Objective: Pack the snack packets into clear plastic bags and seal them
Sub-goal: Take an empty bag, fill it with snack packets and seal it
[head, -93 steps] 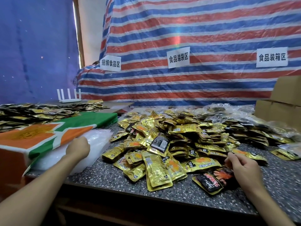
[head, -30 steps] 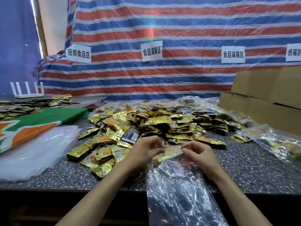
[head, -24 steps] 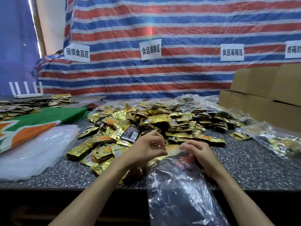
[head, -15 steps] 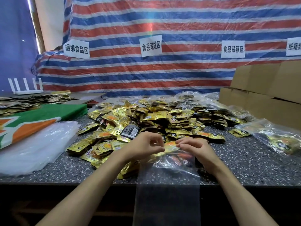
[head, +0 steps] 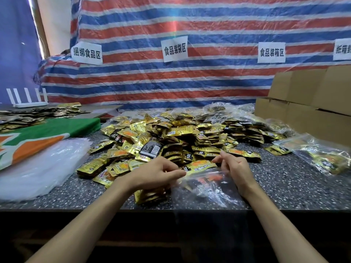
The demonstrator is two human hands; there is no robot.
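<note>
A big heap of gold and black snack packets [head: 171,137] covers the middle of the speckled table [head: 284,183]. In front of it a clear plastic bag [head: 205,186] lies over the table edge, its lower part hanging down. My left hand [head: 155,173] pinches the bag's mouth on the left side. My right hand [head: 235,168] grips the mouth on the right side, fingers curled. A gold packet with an orange picture [head: 201,165] lies between the two hands at the bag's mouth. Red and black packets show through the plastic.
A stack of empty clear bags [head: 38,168] lies at the left beside a green and orange box [head: 38,137]. Filled clear bags [head: 322,156] rest at the right, with cardboard boxes [head: 303,111] behind. A white router [head: 28,103] stands far left.
The left hand came from the bag stack with a clear bag; both hands now hold its mouth. The bag, hanging low before, has been drawn up onto the table.
</note>
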